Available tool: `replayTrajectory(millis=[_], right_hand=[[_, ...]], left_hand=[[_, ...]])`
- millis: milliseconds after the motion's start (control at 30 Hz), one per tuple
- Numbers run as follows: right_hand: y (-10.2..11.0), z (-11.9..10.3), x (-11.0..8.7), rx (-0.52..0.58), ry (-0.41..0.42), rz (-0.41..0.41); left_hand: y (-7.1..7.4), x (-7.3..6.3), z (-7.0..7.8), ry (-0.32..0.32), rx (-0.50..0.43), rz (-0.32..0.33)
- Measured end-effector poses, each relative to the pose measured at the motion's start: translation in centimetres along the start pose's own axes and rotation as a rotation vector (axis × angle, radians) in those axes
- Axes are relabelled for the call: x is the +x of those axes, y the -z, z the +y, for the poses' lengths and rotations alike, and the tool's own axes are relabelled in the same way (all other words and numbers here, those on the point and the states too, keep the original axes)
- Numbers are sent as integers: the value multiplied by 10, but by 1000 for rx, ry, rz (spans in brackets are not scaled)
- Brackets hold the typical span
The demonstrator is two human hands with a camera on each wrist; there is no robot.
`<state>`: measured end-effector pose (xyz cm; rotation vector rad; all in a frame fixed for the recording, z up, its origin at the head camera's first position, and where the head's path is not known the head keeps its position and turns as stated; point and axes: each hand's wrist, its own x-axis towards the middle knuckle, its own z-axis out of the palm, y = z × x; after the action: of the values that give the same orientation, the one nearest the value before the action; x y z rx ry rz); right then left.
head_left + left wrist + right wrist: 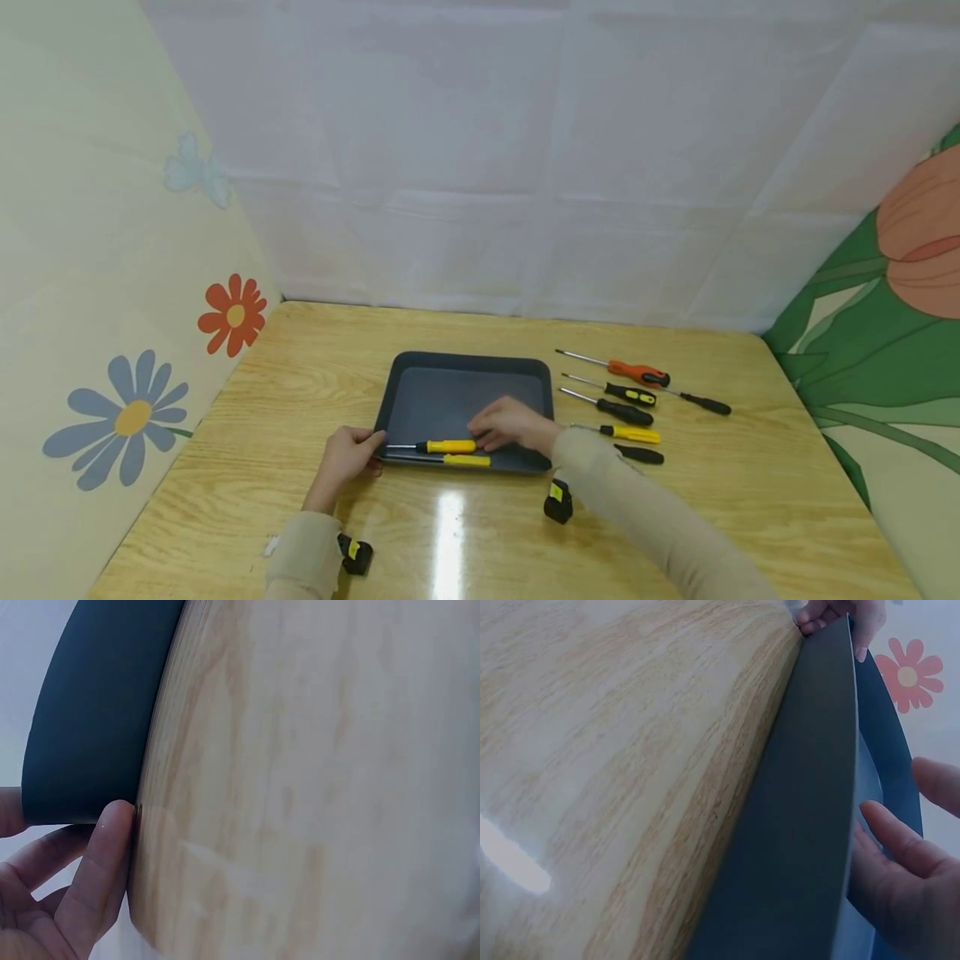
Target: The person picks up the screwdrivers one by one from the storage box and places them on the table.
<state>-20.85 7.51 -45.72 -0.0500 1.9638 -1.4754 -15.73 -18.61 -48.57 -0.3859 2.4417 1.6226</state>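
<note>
A dark grey rectangular tray (pixel 465 360) lies on the wooden table. My left hand (pixel 348 458) grips its near left corner, thumb over the rim and fingers on the outer wall; the left wrist view shows these fingers (pixel 97 877) against the dark wall. Inside the tray, along the near side, lie a screwdriver with a yellow handle and black collar (pixel 450 447) and a second yellow-handled screwdriver (pixel 467 460), both shafts pointing left. My right hand (pixel 513 425) hovers over the tray by the first handle's end. In the right wrist view its thumb and fingers (pixel 907 847) stand apart, holding nothing visible.
Right of the tray lie several screwdrivers: an orange one (pixel 637 372), a black-and-yellow one (pixel 630 394), black ones (pixel 626 412), and a yellow one (pixel 633 434) partly behind my right sleeve. A white cloth (pixel 465 167) hangs behind the table (pixel 322 350).
</note>
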Motion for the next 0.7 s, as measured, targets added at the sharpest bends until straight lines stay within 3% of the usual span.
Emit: replayTrajectory(millis=[700], right_hand=[[-13,-5,-3,-83,-49,40]], left_hand=[[0,0,0,4,6,3]])
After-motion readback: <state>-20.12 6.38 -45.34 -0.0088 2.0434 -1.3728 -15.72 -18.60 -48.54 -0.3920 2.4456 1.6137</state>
